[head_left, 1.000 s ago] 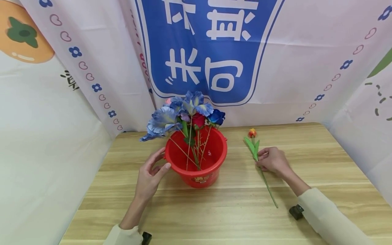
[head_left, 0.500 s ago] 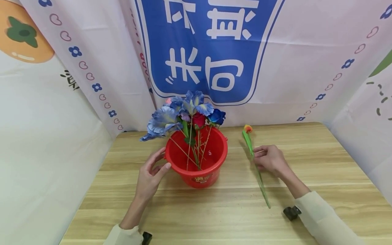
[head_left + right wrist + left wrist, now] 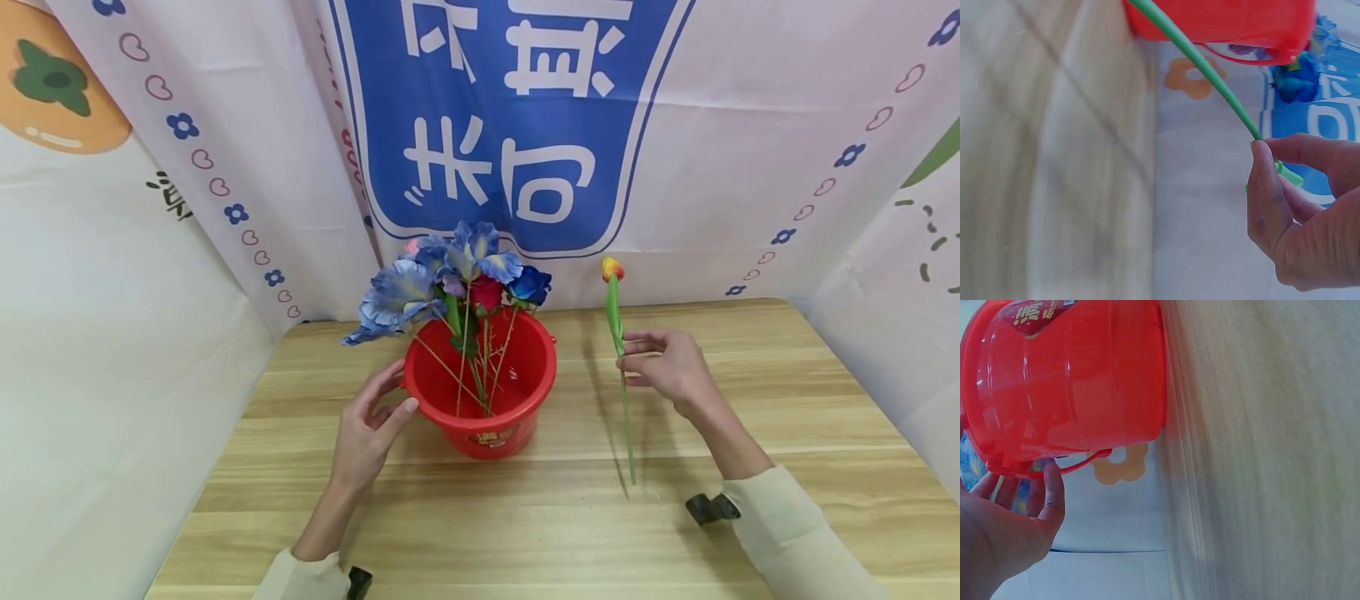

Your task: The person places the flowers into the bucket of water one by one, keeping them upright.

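A red bucket (image 3: 487, 437) stands on the table, holding several artificial flowers (image 3: 472, 267): pale blue irises, a red rose and a dark blue rose. My left hand (image 3: 367, 437) holds the bucket's left side, fingers and thumb bent about its rim and handle (image 3: 1079, 464); some fingertips are hidden behind the rim in the left wrist view. To the right of the bucket, my right hand (image 3: 667, 367) pinches the green stem (image 3: 1210, 72) of an orange-yellow artificial tulip (image 3: 612, 269) between thumb and fingers. The tulip is raised off the table, bloom uppermost, its lower stem hanging free.
The wooden table (image 3: 480, 533) ends at a white cloth backdrop (image 3: 720, 192) with a blue printed sign (image 3: 555, 108). Cloth walls also close in the left and right sides. Dark wrist-camera pieces (image 3: 712, 508) sit at both sleeves.
My right hand has lifted the tulip from the table and turned it more upright, its bloom rising and its stem end swinging left. My left hand and the bucket have stayed put.
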The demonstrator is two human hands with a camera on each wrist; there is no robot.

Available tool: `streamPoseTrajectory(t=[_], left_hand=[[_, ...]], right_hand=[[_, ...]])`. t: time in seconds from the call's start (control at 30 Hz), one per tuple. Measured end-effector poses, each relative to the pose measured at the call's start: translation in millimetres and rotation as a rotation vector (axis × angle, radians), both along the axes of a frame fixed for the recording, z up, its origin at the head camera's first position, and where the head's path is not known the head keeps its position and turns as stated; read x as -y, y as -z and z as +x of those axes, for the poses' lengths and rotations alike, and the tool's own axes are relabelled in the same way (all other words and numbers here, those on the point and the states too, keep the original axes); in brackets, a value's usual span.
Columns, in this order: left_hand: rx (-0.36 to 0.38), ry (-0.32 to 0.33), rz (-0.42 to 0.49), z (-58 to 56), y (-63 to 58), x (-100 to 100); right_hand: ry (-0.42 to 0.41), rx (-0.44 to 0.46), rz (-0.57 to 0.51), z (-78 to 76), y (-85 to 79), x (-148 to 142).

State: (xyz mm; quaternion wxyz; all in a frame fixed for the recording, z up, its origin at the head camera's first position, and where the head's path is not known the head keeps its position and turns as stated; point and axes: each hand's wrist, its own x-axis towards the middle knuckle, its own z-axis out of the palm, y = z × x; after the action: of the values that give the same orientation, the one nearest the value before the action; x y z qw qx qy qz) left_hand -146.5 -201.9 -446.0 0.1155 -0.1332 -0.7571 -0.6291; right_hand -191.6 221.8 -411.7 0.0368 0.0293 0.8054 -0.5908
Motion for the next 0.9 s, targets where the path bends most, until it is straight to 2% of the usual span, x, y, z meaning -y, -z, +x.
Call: streamPoseTrajectory(t=[0.27, 0.9], left_hand=[[0.01, -0.002, -0.007, 0.3, -0.3, 0], [0.0, -0.004, 0.004, 1.1, -0.1, -1]], right_hand=[[0.015, -0.031, -0.1, 1.9, -20.8, 9], [0.028, -0.205, -0.143, 16.3, -83.6, 51]])
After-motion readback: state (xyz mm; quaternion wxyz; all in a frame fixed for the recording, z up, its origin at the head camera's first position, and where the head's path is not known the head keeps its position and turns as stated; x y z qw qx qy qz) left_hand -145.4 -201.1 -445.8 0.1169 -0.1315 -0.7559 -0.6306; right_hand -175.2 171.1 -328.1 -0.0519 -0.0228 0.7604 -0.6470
